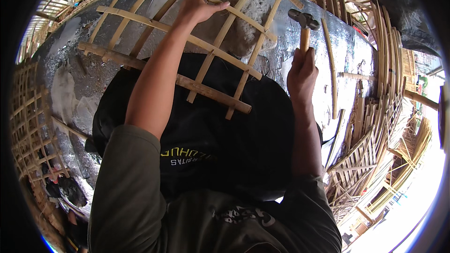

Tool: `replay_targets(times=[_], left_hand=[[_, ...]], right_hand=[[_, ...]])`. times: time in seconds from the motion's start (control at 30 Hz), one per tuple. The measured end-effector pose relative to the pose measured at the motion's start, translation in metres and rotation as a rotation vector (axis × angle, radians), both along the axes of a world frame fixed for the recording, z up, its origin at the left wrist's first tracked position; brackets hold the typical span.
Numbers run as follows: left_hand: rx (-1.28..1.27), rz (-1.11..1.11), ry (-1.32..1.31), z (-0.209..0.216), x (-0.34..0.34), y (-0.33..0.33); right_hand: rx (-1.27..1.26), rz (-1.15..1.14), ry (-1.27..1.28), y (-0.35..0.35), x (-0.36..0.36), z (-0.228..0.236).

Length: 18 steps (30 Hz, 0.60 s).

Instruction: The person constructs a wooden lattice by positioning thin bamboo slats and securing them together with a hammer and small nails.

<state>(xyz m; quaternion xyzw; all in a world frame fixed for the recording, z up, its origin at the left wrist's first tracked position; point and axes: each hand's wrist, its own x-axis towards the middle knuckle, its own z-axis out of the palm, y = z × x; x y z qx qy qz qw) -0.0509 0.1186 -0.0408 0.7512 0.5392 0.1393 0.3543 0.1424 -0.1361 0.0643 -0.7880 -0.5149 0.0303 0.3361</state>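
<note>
My left hand [199, 10] is closed over the far strip of a bamboo lattice [224, 56], its thumb stretched out to the right along the strip. The lattice is made of crossing pale slats, with a thicker bamboo bar [213, 94] along its near side. Under its far right part sits a big grey stone [243, 40]. To the right of the lattice, my right hand [302, 75] grips the wooden handle of a hammer [304, 20], holding its dark metal head up and away from the slats.
Black cloth with yellow lettering [225, 131] covers my lap below the lattice. A shiny silver sheet [70, 84] lies around it. Loose bamboo sticks [332, 65] lie on the right, beside stacked lattice pieces [356, 178]. Another bamboo lattice [30, 117] stands at the far left.
</note>
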Motion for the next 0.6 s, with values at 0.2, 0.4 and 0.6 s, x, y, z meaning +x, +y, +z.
replay_targets(times=[0.2, 0.4, 0.6], left_hand=[[-0.005, -0.025, -0.067, -0.001, -0.007, 0.0], [-0.006, 0.01, -0.005, 0.021, 0.001, -0.009], [-0.03, -0.01, -0.047, 0.001, -0.005, -0.001]], right_hand=[[-0.125, 0.101, -0.121, -0.003, 0.006, -0.012], [-0.159, 0.046, 0.028, -0.002, 0.002, -0.01], [-0.1, 0.059, -0.079, 0.0, -0.004, -0.002]])
